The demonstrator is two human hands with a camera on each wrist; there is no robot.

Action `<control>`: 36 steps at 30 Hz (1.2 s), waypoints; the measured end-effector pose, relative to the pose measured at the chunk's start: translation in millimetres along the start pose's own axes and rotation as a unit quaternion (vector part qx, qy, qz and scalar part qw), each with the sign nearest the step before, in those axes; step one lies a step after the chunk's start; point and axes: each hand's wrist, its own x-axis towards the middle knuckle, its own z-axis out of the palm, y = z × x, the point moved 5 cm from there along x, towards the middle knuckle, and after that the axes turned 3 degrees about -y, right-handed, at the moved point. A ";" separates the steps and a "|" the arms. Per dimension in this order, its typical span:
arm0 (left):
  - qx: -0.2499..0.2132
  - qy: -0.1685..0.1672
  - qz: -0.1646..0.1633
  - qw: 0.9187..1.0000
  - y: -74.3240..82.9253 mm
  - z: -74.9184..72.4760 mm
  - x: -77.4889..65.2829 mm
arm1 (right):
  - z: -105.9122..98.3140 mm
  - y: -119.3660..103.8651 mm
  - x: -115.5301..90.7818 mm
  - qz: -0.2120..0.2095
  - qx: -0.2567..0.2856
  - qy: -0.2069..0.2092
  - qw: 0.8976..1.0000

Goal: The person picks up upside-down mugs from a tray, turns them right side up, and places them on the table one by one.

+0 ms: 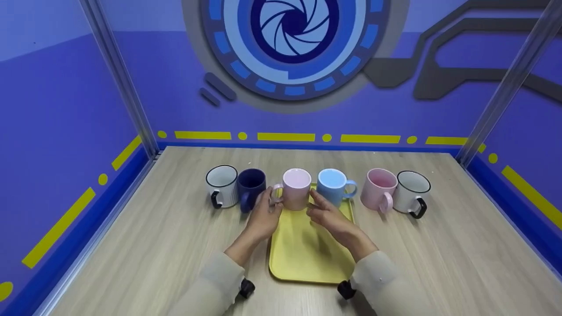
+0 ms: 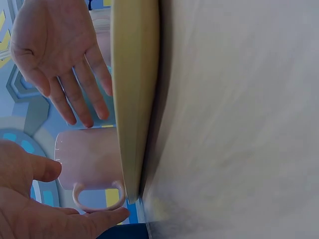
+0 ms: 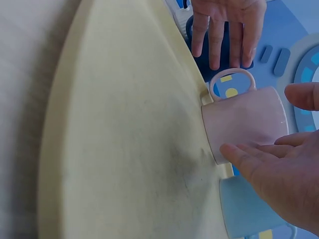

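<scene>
A pale pink mug [image 1: 296, 191] stands upright at the far end of a yellow tray [image 1: 311, 259], its handle turned left. My left hand [image 1: 264, 215] is at the handle side, with straight, spread fingers; in the left wrist view one finger lies along the handle [image 2: 99, 205]. From the other side comes my right hand [image 1: 330, 219], its extended fingertips right at the mug's wall, as the right wrist view also shows. Neither hand curls round it. Just right of it a light blue mug [image 1: 333, 188] sits on the tray, handle to the right.
Left of the tray, a white mug with black rim [image 1: 222, 186] and a dark blue mug [image 1: 251, 188] stand side by side. A darker pink mug [image 1: 378, 189] and another black-rimmed white mug [image 1: 410, 192] are on the right. Blue-purple walls [image 1: 281, 123] enclose the wooden table [image 1: 175, 263].
</scene>
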 end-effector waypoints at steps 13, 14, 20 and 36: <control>0.055 0.054 0.033 0.996 9.9 0.6 3.7 | -0.1 3.4 5.1 0.000 0.005 0.008 1.000; 0.053 0.050 0.029 0.997 9.3 0.9 5.1 | 0.1 3.4 4.8 -0.001 0.003 0.007 1.000; -0.078 -0.042 -0.038 0.995 -1.2 12.1 13.6 | 1.6 4.5 3.3 0.004 0.001 0.000 1.000; -0.166 -0.085 -0.080 0.979 -5.8 22.0 17.7 | -1.5 2.4 2.0 -0.001 -0.017 0.002 1.000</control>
